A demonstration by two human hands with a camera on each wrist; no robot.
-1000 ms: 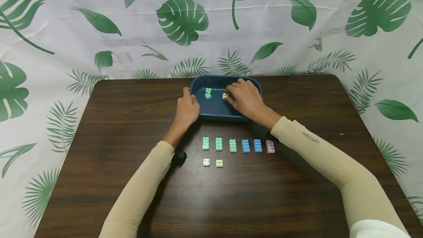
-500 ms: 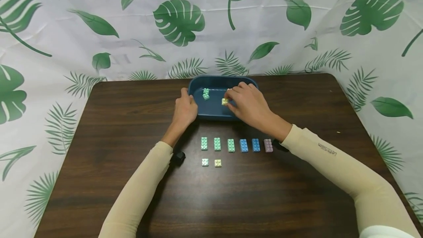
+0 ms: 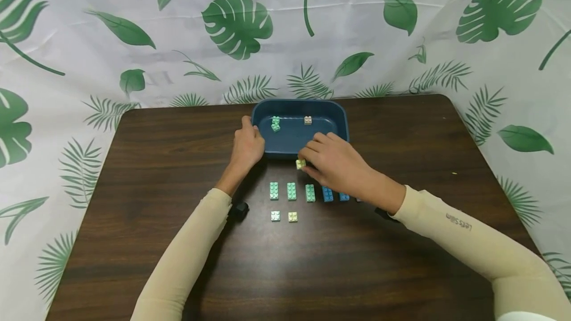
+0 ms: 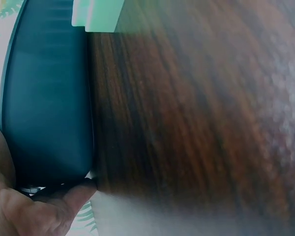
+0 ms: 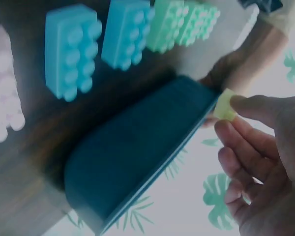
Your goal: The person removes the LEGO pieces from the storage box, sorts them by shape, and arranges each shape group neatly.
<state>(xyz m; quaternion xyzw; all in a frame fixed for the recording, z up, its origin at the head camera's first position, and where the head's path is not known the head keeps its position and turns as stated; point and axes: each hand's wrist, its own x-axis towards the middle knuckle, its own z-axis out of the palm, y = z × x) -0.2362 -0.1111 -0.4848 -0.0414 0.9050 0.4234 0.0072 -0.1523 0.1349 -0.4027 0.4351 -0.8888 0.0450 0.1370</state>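
My right hand (image 3: 332,162) pinches a small yellow toy brick (image 3: 301,164) between thumb and fingertips, just in front of the dark blue bin (image 3: 292,136). In the right wrist view the same yellow brick (image 5: 225,104) shows by the bin's rim. My left hand (image 3: 248,145) grips the bin's left end, its thumb (image 4: 81,194) against the corner in the left wrist view. Inside the bin lie green bricks (image 3: 275,124) at the left and one pale pink brick (image 3: 308,120) toward the back.
Before the bin runs a row of larger bricks: green ones (image 3: 291,191), blue ones (image 3: 327,193) and a pink one (image 5: 5,81), partly covered by my right wrist in the head view. Nearer me sit a small pale green brick (image 3: 275,216) and a small yellow brick (image 3: 292,217).
My right hand has lifted the yellow brick out of the bin and brought it toward me over the front rim, uncovering the pale pink brick. My left hand keeps its hold on the bin.
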